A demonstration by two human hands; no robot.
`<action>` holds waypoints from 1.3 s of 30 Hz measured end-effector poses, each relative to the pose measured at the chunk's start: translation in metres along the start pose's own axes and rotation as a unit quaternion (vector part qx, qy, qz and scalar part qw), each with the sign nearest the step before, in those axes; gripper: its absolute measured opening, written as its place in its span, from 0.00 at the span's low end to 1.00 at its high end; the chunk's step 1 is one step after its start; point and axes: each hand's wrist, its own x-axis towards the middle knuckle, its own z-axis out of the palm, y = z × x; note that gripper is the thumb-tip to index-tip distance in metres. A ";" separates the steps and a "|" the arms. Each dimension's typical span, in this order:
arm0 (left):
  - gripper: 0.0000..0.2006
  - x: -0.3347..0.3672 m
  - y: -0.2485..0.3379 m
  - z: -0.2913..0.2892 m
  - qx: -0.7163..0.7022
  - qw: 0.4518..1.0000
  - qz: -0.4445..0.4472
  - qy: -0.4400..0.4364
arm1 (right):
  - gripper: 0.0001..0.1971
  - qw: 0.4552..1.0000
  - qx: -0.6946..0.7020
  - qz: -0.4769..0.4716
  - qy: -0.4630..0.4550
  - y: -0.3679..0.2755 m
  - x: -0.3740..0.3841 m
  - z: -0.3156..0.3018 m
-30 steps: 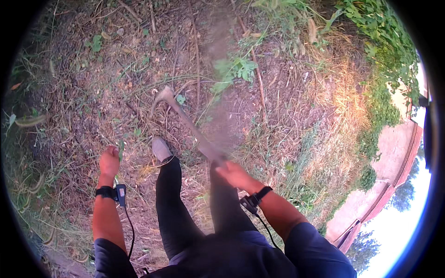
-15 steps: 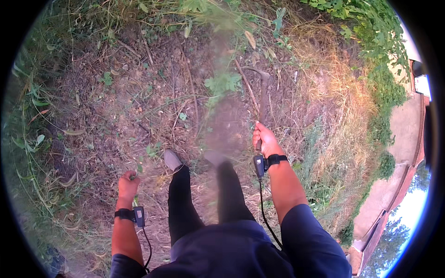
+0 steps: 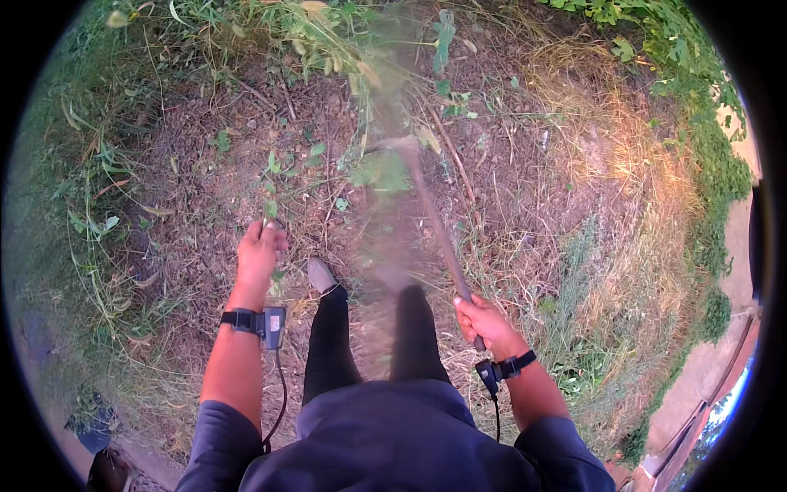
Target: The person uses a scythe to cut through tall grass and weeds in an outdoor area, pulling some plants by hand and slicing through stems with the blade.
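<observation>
Outdoor plot: brown soil (image 3: pixel 197 184) covered in dry litter and thin twigs, weeds (image 3: pixel 90 205) thick along the left, straw-coloured dry grass (image 3: pixel 627 168) on the right, green foliage (image 3: pixel 676 49) top right, with a pale wall (image 3: pixel 705 373) at the lower right rim. Right hand (image 3: pixel 485 321): grip wrapped around the lower handle of a hoe-like tool (image 3: pixel 439 225), fingers closed on it, butt end poking out just below the fist. Tool slants up and left from there, head out in front of the feet near picture centre, blade side pointing left. Head sits in a blurred vertical band, so can't tell whether it touches the soil. Left hand (image 3: pixel 261 252): fingertips pinching a leafy sprig (image 3: pixel 271 190), leaves standing above the fingers; well apart from the tool. Both wrists carry a black strap with a small cabled box. Grey shoe (image 3: pixel 320 276) planted between the hands, nearer the left one; the other foot is smeared by the blur. Dark trousers (image 3: pixel 329 340) on both legs.
</observation>
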 end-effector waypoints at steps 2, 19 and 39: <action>0.15 0.005 0.043 0.031 -0.012 0.998 0.060 0.008 | 0.10 0.999 -0.026 0.018 0.001 0.010 -0.033 0.000; 0.12 0.040 0.083 0.129 0.150 0.987 0.050 -0.010 | 0.16 0.920 -0.377 -0.103 0.027 0.033 -0.152 -0.032; 0.08 -0.159 0.123 -0.127 0.187 0.940 0.192 0.212 | 0.10 0.983 -0.026 -0.172 0.064 -0.016 -0.108 -0.023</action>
